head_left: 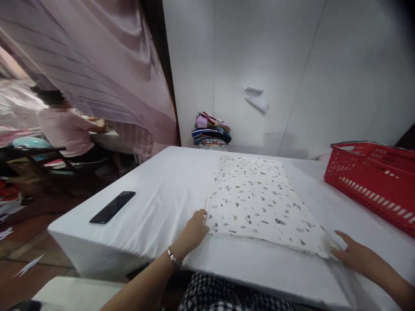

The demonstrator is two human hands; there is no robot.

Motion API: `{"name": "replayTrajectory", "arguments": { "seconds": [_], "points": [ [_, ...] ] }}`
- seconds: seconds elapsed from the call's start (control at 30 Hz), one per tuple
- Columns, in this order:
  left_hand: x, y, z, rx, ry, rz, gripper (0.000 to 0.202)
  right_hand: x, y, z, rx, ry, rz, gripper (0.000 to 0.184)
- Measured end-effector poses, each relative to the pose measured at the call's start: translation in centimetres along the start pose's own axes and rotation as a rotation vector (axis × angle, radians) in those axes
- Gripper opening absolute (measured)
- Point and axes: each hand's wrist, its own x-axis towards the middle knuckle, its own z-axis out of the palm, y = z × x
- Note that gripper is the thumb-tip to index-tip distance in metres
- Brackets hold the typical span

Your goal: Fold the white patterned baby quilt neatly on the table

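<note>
A white cloth with small dark prints (pixel 256 198) lies folded flat in a long rectangle on the white-covered table (pixel 162 190). My left hand (pixel 193 231) rests at the cloth's near left corner, fingers curled down against its edge. My right hand (pixel 352 252) lies at the near right corner, fingers stretched out and touching the cloth's edge. Whether either hand pinches the fabric I cannot tell.
A red plastic basket (pixel 372 181) stands at the table's right side. A black phone (pixel 113 207) lies near the left edge. A pile of folded clothes (pixel 210 131) sits beyond the table by the white wall. Another person sits at a table far left behind a pink curtain (pixel 97 65).
</note>
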Motion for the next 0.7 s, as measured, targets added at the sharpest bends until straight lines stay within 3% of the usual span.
{"name": "replayTrajectory", "arguments": {
  "seconds": [0.1, 0.17, 0.27, 0.4, 0.5, 0.6, 0.7],
  "points": [
    [-0.2, 0.0, 0.0, -0.008, -0.002, -0.002, 0.039, 0.0, -2.4, -0.9, -0.070, -0.018, -0.121, 0.054],
    [-0.3, 0.0, 0.1, -0.018, -0.009, 0.001, 0.036, -0.1, -5.9, -1.1, -0.069, 0.045, -0.292, 0.054],
    [-0.4, -0.1, 0.1, -0.018, -0.021, -0.014, 0.027, -0.1, -13.5, -0.8, 0.056, -0.010, -0.465, 0.049],
    [-0.2, -0.4, 0.1, 0.014, -0.039, -0.057, 0.017, 0.2, -24.3, 0.1, 0.194, -0.213, -0.723, 0.047],
    [0.0, -0.5, 0.5, 0.034, -0.044, -0.081, 0.012, 0.2, -30.8, 1.5, 0.239, -0.396, -0.963, 0.056],
    [-0.1, -1.0, 0.9, 0.061, -0.064, -0.083, 0.007, -0.1, -34.5, 3.3, 0.274, -0.599, -1.176, 0.072],
    [0.3, -1.8, 0.3, 0.092, -0.145, -0.098, 0.012, -0.5, -35.3, 5.0, 0.292, -0.644, -1.277, 0.082]
  ]
}}
